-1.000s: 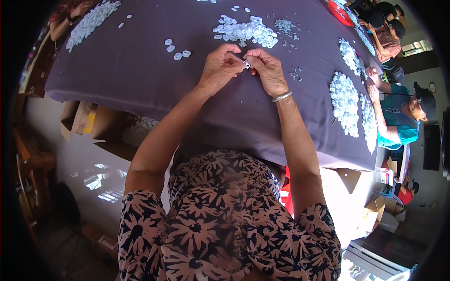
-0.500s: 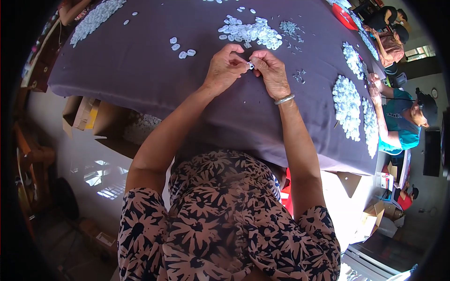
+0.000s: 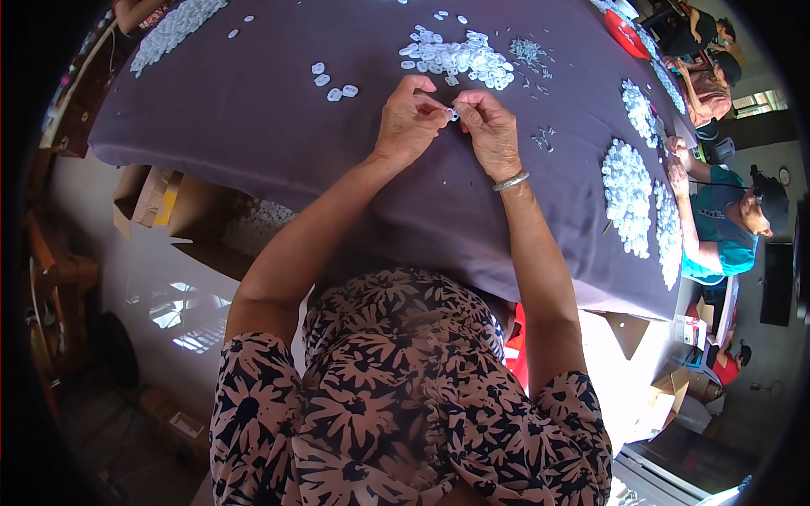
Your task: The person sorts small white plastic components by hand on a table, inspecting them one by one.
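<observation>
- A table [image 3: 228,118] draped in dark purple stands before me.
- On my left I see brown wooden furniture [image 3: 63,271].
- Beside me, the pale, shiny floor [image 3: 139,270] mirrors bright patches of light [image 3: 201,338].
- Off to my right, a grey wall [image 3: 764,160] bears a round clock [image 3: 784,175], near a bright window [image 3: 759,103].
- Strong light whitens the floor at my right.

I am wearing a dark garment [image 3: 371,422] with big pale-pink flowers [image 3: 359,403]; its short sleeves [image 3: 255,392] are carrying the same print, and a silvery bangle [image 3: 511,181] is circling my right wrist [image 3: 504,170].
</observation>
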Motion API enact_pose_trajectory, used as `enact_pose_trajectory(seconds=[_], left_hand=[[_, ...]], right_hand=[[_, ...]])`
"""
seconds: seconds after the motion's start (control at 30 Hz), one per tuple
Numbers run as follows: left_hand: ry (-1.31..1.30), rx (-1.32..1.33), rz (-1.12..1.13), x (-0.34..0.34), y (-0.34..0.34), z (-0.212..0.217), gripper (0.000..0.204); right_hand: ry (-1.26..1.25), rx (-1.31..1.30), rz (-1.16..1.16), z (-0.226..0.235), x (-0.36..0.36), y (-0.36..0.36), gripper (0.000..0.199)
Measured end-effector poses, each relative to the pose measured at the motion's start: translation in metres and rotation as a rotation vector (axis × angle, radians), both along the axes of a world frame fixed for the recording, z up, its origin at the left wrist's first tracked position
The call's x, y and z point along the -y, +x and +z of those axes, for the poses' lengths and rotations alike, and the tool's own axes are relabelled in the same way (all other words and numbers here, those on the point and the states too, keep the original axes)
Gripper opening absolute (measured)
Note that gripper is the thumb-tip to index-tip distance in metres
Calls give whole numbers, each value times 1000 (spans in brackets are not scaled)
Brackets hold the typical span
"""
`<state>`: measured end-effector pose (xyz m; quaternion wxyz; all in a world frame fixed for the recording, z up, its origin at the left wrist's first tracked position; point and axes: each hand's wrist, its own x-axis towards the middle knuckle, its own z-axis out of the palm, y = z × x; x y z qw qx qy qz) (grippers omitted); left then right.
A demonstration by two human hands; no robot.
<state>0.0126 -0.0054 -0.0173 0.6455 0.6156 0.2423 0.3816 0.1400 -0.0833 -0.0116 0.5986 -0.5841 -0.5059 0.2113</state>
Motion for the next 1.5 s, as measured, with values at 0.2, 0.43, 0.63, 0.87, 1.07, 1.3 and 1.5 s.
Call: enact_pose_trajectory(seconds=[0.2,0.43,0.63,0.87,1.07,1.3,1.5], left_hand=[[-17,8,39,0,2,-2,33],[-24,29,79,0,3,-1,32],[-79,96,52,-4,3,-2,31],[-45,77,23,-3,3,-2,31],[-63,96,15,-3,1,2,31],[-46,161,-20,-4,3,-1,31],[-43,141,-6,-3,2,0,30]], right_hand=[[15,88,-54,1,-2,-4,2],[42,215,-117,-1,-5,-8,7],[41,192,-92,-1,-9,-4,4],[-15,86,29,8,-7,3,4],[-48,20,51,17,-4,2,12],[-91,-46,69,18,-3,3,13],[-101,-110,130,13,-4,7,10]])
